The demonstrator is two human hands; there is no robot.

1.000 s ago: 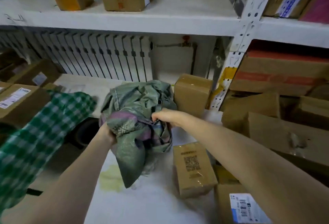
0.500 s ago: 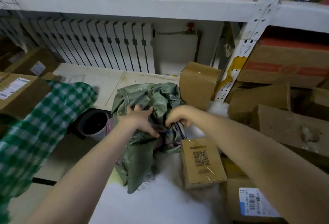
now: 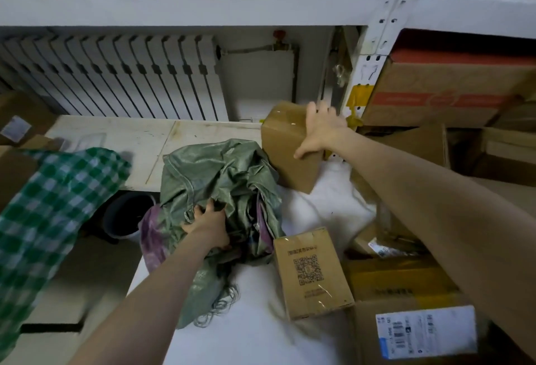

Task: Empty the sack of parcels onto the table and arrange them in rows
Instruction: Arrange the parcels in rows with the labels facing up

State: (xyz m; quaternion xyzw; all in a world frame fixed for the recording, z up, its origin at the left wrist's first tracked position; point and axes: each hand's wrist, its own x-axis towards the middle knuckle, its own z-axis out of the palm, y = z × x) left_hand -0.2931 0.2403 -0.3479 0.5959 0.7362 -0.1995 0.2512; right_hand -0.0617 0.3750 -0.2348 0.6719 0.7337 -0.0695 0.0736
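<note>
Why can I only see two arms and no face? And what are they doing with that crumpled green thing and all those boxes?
The camera sits on the person's head and looks down, so you see only their own arms. This is the only view there is. The left hand grips a crumpled green sack that lies on the white table. The right hand holds a plain brown box at the back, thumb on its front and fingers over its top. Closer to us lie a box with a square code and a box with a white label. The green checked sleeve on the left belongs to somebody else.
</note>
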